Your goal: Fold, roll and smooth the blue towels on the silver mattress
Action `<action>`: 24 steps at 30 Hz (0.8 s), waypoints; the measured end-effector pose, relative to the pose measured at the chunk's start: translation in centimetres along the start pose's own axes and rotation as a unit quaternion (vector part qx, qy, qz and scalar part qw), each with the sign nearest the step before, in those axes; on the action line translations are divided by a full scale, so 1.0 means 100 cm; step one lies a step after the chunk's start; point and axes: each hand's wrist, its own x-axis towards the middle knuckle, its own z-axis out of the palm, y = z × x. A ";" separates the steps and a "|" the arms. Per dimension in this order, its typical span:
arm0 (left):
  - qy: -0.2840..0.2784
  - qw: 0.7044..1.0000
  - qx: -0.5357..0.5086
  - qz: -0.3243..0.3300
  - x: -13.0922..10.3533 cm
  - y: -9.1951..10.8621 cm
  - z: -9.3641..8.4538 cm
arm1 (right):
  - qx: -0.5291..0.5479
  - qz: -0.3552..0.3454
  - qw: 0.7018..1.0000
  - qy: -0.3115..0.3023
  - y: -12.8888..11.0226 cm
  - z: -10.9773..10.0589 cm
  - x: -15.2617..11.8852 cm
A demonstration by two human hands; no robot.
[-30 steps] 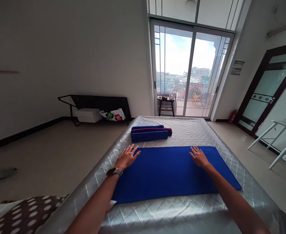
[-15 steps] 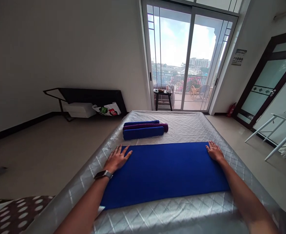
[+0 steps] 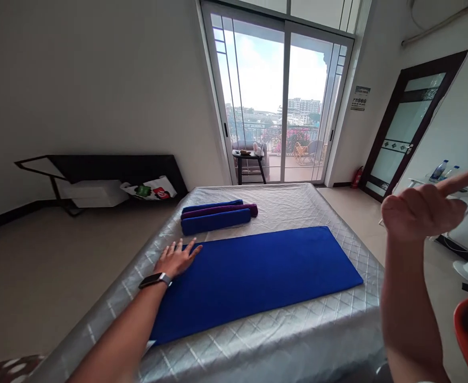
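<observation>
left palm flat on a blue towel, right hand lifted off it.

the left hand (image 3: pixel 177 258) lies with fingers spread and flat on the far left corner of the folded blue towel (image 3: pixel 257 274), gripping nothing; by my reading it pins that end so the cloth stays smooth. the right hand (image 3: pixel 421 210) is up in the air, well apart from the towel, one finger pointing right and the others loosely curled, with nothing in it. the towel lies flat across the silver quilted bed (image 3: pixel 289 330), nearer its front edge. just beyond the left hand sit rolled towels (image 3: pixel 215 216), blue and purple, side by side. farther off are a sliding glass door (image 3: pixel 277 101) and a white table (image 3: pixel 457 194) with bottles; nothing lies on the towel itself.
</observation>
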 end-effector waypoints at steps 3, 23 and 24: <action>0.060 0.994 -0.037 0.088 -0.013 0.057 -0.022 | -0.048 0.084 0.995 0.027 0.015 0.005 -0.011; -0.009 0.830 -0.195 0.522 -0.138 0.487 0.064 | -0.633 0.493 0.597 -0.022 0.229 -0.139 -0.084; -0.003 0.827 -0.204 0.524 -0.138 0.492 0.068 | -0.630 0.495 0.598 -0.021 0.231 -0.140 -0.084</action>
